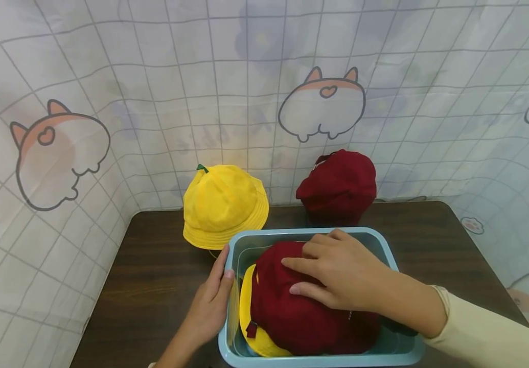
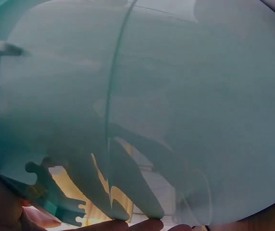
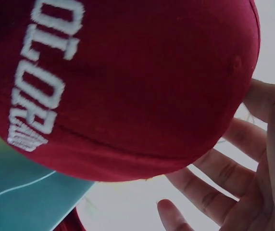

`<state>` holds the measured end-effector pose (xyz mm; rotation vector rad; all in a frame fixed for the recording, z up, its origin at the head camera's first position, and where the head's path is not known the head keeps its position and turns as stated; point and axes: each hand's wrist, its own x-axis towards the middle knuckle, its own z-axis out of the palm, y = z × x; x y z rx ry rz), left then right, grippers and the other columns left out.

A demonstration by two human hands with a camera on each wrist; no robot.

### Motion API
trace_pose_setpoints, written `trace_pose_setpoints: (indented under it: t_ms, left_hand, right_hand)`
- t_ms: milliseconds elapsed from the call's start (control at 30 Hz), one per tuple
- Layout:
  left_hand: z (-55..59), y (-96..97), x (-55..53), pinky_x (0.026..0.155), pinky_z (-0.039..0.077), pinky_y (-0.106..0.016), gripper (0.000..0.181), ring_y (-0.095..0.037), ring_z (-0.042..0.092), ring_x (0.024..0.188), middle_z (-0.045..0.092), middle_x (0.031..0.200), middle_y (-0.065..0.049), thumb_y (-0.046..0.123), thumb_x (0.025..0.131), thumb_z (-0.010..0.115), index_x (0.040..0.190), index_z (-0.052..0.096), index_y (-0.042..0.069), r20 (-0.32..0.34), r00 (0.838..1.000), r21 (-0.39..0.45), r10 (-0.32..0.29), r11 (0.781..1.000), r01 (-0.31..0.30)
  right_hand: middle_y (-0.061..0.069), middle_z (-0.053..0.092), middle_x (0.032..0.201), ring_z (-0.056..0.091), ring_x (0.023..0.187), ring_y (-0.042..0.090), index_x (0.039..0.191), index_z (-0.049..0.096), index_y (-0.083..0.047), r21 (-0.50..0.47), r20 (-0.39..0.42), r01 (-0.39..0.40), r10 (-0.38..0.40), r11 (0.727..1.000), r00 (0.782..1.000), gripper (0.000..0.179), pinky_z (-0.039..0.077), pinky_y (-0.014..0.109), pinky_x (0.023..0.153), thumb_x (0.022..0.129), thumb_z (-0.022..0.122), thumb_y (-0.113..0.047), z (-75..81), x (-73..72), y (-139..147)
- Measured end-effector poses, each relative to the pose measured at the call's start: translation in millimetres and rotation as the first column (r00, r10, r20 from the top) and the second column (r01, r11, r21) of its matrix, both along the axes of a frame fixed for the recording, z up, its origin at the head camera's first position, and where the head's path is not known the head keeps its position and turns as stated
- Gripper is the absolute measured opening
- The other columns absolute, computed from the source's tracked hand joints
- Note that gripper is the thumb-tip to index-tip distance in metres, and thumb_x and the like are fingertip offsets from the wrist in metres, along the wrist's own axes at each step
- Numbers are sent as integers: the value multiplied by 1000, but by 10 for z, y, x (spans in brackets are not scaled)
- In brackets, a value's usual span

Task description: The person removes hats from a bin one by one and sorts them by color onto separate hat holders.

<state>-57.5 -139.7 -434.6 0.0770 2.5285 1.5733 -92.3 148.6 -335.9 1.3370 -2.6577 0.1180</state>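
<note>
My right hand [image 1: 338, 268] rests on the crown of a dark red cap [image 1: 292, 322] inside a light blue plastic basin [image 1: 307, 362], its fingers spread. The right wrist view shows this cap [image 3: 161, 91] close up, with white embroidered letters across its front and the fingers beside its crown. Below the cap, a yellow hat [image 1: 246, 301] shows its brim along the basin's left side. My left hand [image 1: 206, 301] lies along the basin's left wall, with straight fingers outside and the thumb at the rim. The basin's smooth wall [image 2: 200, 106] fills the left wrist view.
Behind the basin on the dark wooden table [image 1: 131, 301], a yellow bucket hat [image 1: 223, 202] with a green tip stands at left. Another dark red cap [image 1: 342, 181] stands at right. A white curtain [image 1: 227, 76] with grid lines and cartoon prints hangs behind the table.
</note>
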Motion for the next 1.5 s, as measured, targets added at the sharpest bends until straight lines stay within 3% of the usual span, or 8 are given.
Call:
trace_pose_setpoints:
  t_ms: [133,367,767,1100,1400,1500]
  left_hand:
    - [-8,2,-3,116,35,-56,59,-30,46,143,35,165,0,28,112,41,163,15,38,-16,1000,11,-5,1000,6]
    - [-10,-6,-8,117,33,-57,58,-30,45,144,36,165,-3,28,112,40,164,17,35,-59,998,23,-22,999,23]
    - [-33,-7,-16,117,36,-55,57,-27,48,141,37,164,2,36,111,40,163,16,39,-46,999,20,-19,1000,20]
    - [-35,-15,-3,116,36,-57,57,-29,48,141,38,164,-3,36,112,39,164,17,36,-75,997,30,-33,999,35]
    - [-28,-18,2,115,38,-57,56,-29,50,139,39,163,-2,36,112,39,164,18,35,-86,996,34,-34,999,37]
    - [-37,-19,-5,114,38,-57,56,-29,50,139,39,163,-3,36,112,38,164,18,34,-95,995,27,-33,999,36]
  right_hand:
    - [-7,73,101,62,95,14,124,74,-29,-22,9,-41,42,999,999,36,53,41,85,93,71,-48,-4,-7,-26]
    - [-10,70,89,58,86,11,105,80,-27,-50,-55,-88,85,995,995,21,51,34,78,89,78,-41,-46,-21,-38]
    - [-10,69,91,57,86,12,99,73,-26,23,-33,-36,37,999,999,17,48,34,76,89,79,-39,-109,-19,-54]
    - [-3,67,108,61,94,17,111,63,-23,53,-170,20,-11,998,985,26,48,37,72,92,75,-37,-146,35,-48]
    - [-5,67,94,56,87,17,104,59,-18,5,-294,12,-10,1000,956,27,45,37,71,92,77,-35,-120,42,-11]
    - [-5,67,95,56,87,18,103,59,-16,-35,-331,-10,-2,999,944,19,45,38,72,100,65,-35,-114,39,15]
